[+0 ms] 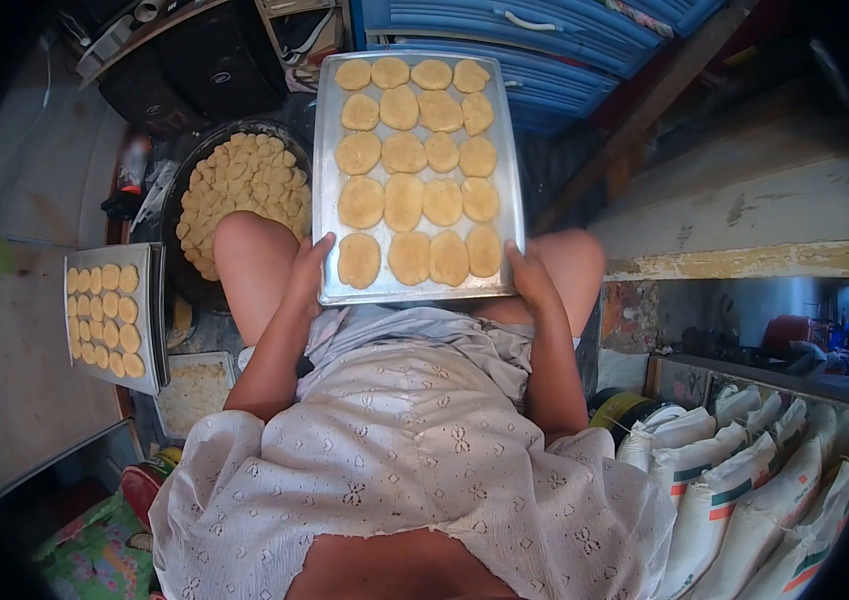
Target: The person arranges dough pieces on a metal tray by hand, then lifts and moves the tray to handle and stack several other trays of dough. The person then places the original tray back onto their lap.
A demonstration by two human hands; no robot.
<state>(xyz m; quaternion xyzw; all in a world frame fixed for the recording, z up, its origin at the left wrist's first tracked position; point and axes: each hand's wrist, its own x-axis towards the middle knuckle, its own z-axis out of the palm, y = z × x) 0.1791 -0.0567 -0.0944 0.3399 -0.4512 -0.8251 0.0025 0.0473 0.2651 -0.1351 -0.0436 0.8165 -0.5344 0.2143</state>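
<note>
Both hands are on the rectangular silver metal baking tray [323, 200], which rests across the person's knees, long side running away from the body. The left hand [307, 270] is closed on the near left corner, thumb curled over the rim, fingers hidden under the edge. The right hand [528, 278] grips the near right corner the same way, thumb on top just beside the last row.

On the tray lie flat, pale golden rounds of raw dough [405, 202], packed in rows of four, edges touching or nearly so, filling it from near edge to far edge.

Off to the left, past the left knee, a round dark basin [185, 190] holds a heap of the same dough pieces [245, 180]. Nearer the left edge sits a second, smaller metal tray [153, 310], also lined with neat rows of dough rounds. Just below it is a shallow tray of pale crumbly stuff [195, 390].

Beyond the held tray stand blue plastic drawers [545, 40]. Lower right, a row of white woven sacks [745, 480] with coloured stripes leans side by side.
</note>
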